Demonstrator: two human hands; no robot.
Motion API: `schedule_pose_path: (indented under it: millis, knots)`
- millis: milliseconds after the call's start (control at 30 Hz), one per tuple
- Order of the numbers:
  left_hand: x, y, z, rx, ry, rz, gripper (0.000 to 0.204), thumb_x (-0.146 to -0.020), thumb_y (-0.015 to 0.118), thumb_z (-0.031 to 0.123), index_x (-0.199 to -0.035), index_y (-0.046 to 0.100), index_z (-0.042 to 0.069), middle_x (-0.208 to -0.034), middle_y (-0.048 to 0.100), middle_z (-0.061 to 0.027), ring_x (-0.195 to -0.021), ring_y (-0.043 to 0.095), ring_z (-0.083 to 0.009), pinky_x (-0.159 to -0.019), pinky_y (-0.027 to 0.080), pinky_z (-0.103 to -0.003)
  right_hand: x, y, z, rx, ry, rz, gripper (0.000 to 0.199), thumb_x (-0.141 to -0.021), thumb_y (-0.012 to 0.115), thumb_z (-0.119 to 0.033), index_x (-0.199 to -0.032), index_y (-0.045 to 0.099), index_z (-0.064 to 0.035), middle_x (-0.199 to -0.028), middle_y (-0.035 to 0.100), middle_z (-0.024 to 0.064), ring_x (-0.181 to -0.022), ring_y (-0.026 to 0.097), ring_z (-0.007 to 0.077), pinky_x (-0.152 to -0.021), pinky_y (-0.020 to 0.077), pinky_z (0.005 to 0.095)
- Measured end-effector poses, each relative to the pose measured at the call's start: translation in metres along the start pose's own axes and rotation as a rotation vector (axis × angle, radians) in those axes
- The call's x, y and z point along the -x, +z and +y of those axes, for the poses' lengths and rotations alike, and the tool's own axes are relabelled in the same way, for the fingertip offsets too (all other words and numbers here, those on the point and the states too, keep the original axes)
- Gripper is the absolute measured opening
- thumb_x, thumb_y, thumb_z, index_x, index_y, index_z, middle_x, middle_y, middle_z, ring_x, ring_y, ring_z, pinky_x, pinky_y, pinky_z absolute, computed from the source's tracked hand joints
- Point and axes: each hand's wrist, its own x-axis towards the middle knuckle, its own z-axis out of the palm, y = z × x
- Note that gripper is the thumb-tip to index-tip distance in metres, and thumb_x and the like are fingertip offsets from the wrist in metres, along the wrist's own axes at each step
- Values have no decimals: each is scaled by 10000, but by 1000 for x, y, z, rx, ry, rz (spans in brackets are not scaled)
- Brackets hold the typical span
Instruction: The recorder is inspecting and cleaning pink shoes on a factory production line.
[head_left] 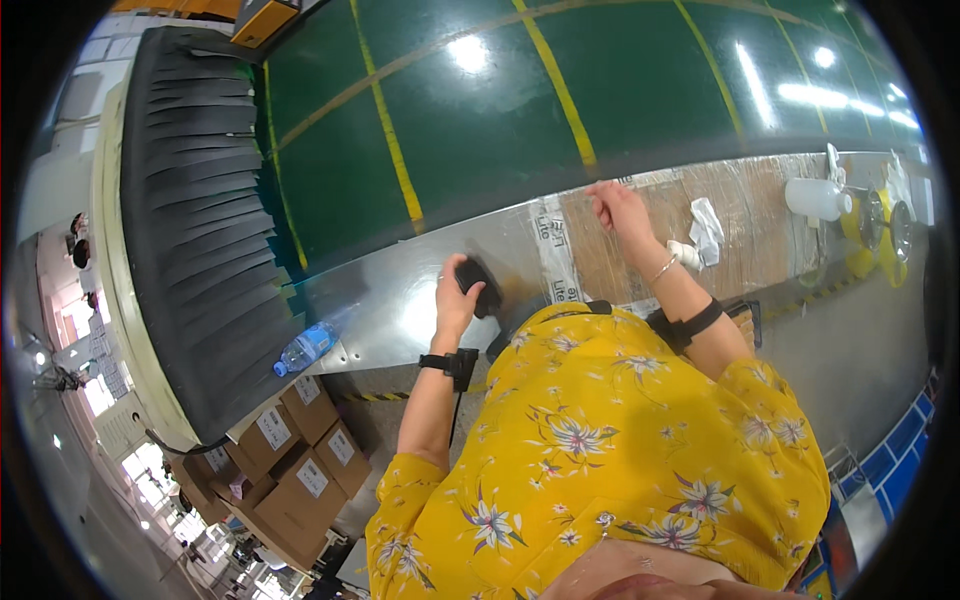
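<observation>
My left hand (456,301) is closed around a small, dark black object (480,286), its exact kind unclear, over the shiny metal ledge (385,318). My right hand (620,213) hovers near the belt's near edge, above the taped cardboard (640,275). Its fingers are curled together; anything between them is too small to make out. To the right of that wrist lies a crumpled white cloth or tissue (706,232), with a small white roll-like piece (685,255) beside it.
A green conveyor belt (480,120) with yellow lines runs across the far side. Black strip curtains (200,200) hang at its left end. A blue-labelled bottle (306,349) lies on the ledge; a white bottle (815,199) is at right. Cardboard boxes (300,490) are stacked below left.
</observation>
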Motion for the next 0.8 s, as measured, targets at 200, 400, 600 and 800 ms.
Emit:
schedule_pose_path:
  millis: [200,400,600,800]
  knots:
    - [-5,16,-9,195,-207,0,212,-787,740,26,-949,605,12,-822,653,-101,-749,662,-245,-668,530,-343,39,20,7,804,-341,-469,242,-943,582,-249,-1084,654,-67,-893,696,86,-807,650,215,-768,511,326]
    - [-12,-15,103,752,-150,30,233,-890,658,32,-1116,604,17,-928,639,-64,-713,638,-127,-535,529,-252,78,39,2,825,-423,-614,436,-936,620,-290,-1296,532,-61,-962,692,122,-808,645,245,-764,519,347]
    - [-3,-51,179,929,-15,20,237,-923,622,31,-1157,585,27,-951,614,-46,-779,628,-114,-566,540,-259,118,50,-59,333,-212,-458,275,-970,592,-171,-1211,585,-39,-849,642,60,-632,593,72,-523,462,210]
    - [12,-185,266,548,527,20,229,-916,672,89,-1134,629,34,-963,582,-31,-913,570,-96,-768,485,-230,145,32,-127,362,-378,-375,204,-972,584,-112,-1154,612,-23,-838,626,12,-633,566,54,-537,514,200]
